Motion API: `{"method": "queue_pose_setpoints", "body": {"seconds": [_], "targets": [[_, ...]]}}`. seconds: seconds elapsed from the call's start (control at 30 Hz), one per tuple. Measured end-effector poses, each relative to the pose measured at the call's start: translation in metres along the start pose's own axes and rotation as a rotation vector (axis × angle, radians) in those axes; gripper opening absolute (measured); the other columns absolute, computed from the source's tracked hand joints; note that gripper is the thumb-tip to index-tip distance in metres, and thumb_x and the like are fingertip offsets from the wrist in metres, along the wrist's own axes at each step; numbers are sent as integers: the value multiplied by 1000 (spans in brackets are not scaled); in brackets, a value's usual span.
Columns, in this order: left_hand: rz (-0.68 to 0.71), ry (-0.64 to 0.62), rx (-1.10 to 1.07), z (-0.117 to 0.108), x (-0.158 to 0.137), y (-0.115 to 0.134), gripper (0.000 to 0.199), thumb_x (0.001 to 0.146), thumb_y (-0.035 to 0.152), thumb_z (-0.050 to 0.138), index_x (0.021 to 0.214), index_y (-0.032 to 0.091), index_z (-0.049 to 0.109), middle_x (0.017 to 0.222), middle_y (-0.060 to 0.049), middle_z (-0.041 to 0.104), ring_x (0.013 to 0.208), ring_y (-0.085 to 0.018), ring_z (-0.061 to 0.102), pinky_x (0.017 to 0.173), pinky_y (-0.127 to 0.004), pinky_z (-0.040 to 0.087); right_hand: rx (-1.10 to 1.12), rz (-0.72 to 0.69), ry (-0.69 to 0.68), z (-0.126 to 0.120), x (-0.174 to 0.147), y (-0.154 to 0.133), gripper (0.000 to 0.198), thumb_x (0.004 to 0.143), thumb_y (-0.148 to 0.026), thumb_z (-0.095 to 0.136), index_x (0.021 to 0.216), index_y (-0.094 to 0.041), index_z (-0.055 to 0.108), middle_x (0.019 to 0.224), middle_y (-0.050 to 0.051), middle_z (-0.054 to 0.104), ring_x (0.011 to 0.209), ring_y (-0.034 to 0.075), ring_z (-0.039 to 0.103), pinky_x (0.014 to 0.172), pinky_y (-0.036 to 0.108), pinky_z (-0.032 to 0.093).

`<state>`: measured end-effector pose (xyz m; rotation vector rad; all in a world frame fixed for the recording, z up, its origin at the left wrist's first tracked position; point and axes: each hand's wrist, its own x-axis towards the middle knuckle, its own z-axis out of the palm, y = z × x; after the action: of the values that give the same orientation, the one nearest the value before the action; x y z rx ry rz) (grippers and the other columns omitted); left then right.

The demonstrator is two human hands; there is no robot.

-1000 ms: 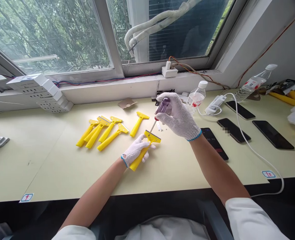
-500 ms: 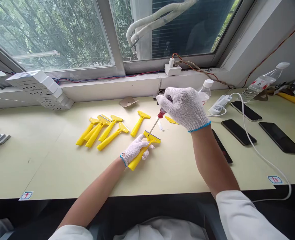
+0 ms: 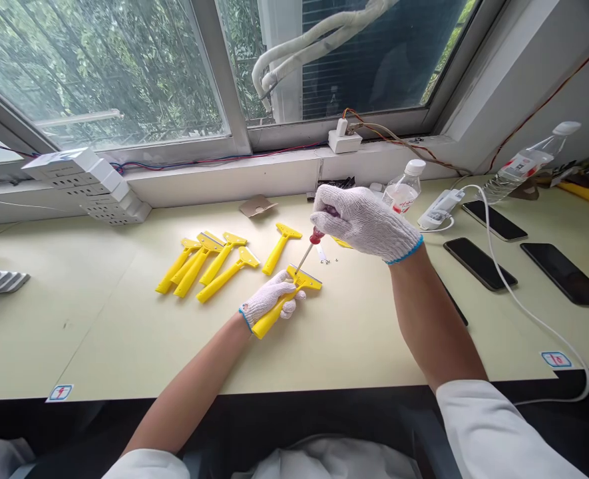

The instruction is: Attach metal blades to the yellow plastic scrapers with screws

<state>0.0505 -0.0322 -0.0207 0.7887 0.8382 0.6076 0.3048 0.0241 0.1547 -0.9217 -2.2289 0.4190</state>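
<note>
My left hand (image 3: 273,297), in a white knit glove with a blue cuff edge, is closed around the handle of a yellow scraper (image 3: 269,322). The scraper's wide head points away from me, up and to the right. My gloved right hand (image 3: 357,221) grips a screwdriver (image 3: 316,237) with a red handle from above. Its shaft slants down and its tip meets the left part of the scraper head. Just beyond lie small screws (image 3: 327,261) and a pale flat blade (image 3: 320,251). A yellow piece (image 3: 343,243) is partly hidden behind my right hand.
Several yellow scrapers (image 3: 209,263) lie to the left, with a single scraper (image 3: 281,249) behind my left hand. A brown cardboard piece (image 3: 257,205) sits farther back. At the right are phones (image 3: 480,263), a white cable (image 3: 516,293) and plastic bottles (image 3: 402,189).
My right hand has turned and dropped slightly around the screwdriver, uncovering more of the bottle behind it. The screwdriver tip stays on the scraper head, and my left hand keeps its hold.
</note>
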Motion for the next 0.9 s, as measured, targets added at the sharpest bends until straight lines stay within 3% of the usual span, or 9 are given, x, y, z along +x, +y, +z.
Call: {"method": "queue_pose_setpoints", "body": {"seconds": [0.17,0.37,0.5,0.67,0.9], "targets": [[26,20,20,-1,0,-1,44,94,33,78,130,24,54,103,-5,73,52,-6,51,49,-20,42,-21,151,4,-6,-6,2,13,103,-25,57,95,-19,65,84,5,77,75,19,66,71,28,41],[52,14,65,4,-1,-2,48,92,33,81,132,22,56,108,-8,76,56,-9,59,53,-23,46,-503,356,191,6,-2,-9,49,106,-51,57,71,-19,67,66,11,67,67,24,61,66,35,31],[63,-1,68,5,-1,-1,54,87,31,86,132,22,59,108,-8,76,55,-9,58,54,-25,47,-542,326,178,8,-2,-5,46,101,-46,59,64,-19,67,60,9,62,63,22,56,65,36,26],[66,-52,82,1,-1,-1,47,90,29,83,130,21,61,110,-8,76,56,-9,59,57,-26,48,-467,212,148,3,-1,6,44,98,-45,59,63,-19,64,59,6,60,62,18,50,65,37,24],[72,-72,113,0,-1,0,48,91,30,83,132,20,62,111,-10,77,57,-9,59,58,-26,48,-265,193,17,-11,-2,0,30,95,-36,81,75,-22,64,63,1,63,67,18,59,65,34,38]]}}
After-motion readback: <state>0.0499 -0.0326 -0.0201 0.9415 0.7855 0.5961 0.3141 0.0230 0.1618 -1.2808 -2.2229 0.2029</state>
